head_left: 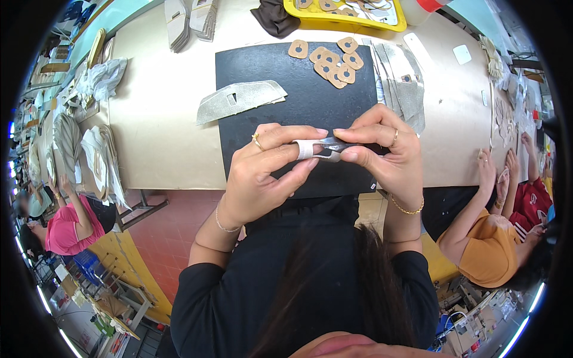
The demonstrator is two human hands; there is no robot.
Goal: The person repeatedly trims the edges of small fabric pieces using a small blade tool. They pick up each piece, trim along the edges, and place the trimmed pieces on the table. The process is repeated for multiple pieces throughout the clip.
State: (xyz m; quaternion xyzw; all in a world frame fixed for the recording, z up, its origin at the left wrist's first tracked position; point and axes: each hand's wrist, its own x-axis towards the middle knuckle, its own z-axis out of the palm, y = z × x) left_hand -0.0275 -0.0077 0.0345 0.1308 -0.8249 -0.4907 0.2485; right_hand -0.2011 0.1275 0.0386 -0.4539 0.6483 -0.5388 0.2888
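In front of my chest, over the black mat (250,65), my two hands meet. My left hand (265,158) is closed, its fingertips on a small pale looped strip (305,148). Between thumb and fingers my right hand (388,146) pinches a dark, shiny, narrow piece (337,143) that touches the strip; its exact kind is unclear. Beyond my left hand lies a grey textured panel (250,99) with a small rectangular cutout. Several tan rounded-square pieces with keyhole slots (327,58) are scattered at the mat's far right.
Grey textured panels (403,83) lie overlapped by the mat's right edge. A yellow tray (346,25) with loose pieces and a dark cloth (274,18) stand at the back. Stacked strips (190,21) lie far left. Co-workers (486,238) (71,224) sit on both sides.
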